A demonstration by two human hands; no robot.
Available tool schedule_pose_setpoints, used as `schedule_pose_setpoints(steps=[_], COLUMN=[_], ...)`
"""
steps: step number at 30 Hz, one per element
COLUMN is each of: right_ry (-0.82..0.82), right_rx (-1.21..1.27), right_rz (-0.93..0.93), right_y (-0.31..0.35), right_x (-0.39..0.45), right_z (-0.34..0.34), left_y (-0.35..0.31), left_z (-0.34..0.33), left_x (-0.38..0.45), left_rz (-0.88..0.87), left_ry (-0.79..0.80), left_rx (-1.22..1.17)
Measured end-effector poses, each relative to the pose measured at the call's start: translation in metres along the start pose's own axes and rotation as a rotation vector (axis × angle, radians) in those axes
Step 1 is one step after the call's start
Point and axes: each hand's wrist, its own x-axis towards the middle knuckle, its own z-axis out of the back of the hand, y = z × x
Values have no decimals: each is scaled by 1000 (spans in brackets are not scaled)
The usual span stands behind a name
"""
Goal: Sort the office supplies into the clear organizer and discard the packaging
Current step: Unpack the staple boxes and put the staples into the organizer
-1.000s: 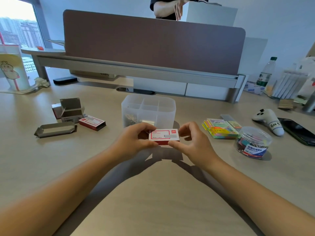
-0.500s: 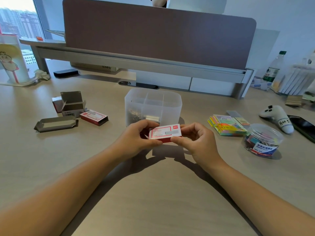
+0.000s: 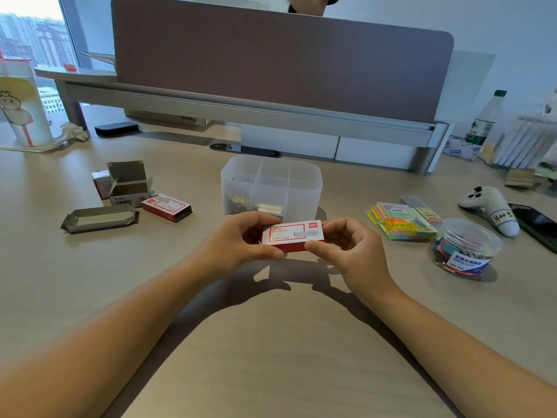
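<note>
Reference landmark: the clear organizer (image 3: 271, 184), standing on the desk (image 3: 271, 357) at centre.

1. Far left of the organizer, an opened grey carton (image 3: 128, 184) stands upright. An empty flattened tray (image 3: 99, 218) lies in front of it.
2. Just left of the organizer, a second red staple box (image 3: 166, 207) lies flat, apart from the organizer wall.
3. Directly in front of the organizer, you hold the red-and-white staple box (image 3: 292, 236) above the desk, label up. Your left hand (image 3: 238, 242) pinches its left end, thumb at the near edge and fingers curled behind. Your right hand (image 3: 346, 248) pinches its right end the same way.
4. Inside the organizer, the front-left compartments contain metallic items; they cannot be identified through the wall.
5. Right of the organizer lies a stack of coloured sticky notes (image 3: 401, 223).
6. Farther right stands a clear jar of binder clips (image 3: 464, 251), lid on.
</note>
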Motion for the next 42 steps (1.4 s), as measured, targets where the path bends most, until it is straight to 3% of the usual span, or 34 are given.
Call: schedule_pose_setpoints(steps=[12, 15, 20, 27, 33, 42], right_ry=[-13, 72, 326, 367, 411, 426], right_rx=[46, -14, -330, -432, -531, -566], right_rz=[45, -9, 44, 77, 77, 34], right_y=[-4, -6, -5, -6, -5, -5], right_x=[3, 4, 3, 2, 3, 4], right_z=[4, 6, 5, 9, 11, 14], left_y=[-6, -6, -1, 3, 5, 8], left_z=[1, 2, 1, 1, 1, 7], left_x=[-1, -1, 0, 1, 2, 2], left_rz=[19, 30, 45, 113, 57, 104], left_ry=[-11, -13, 33, 136, 156, 158], left_rx=[-52, -47, 141, 345, 552, 489])
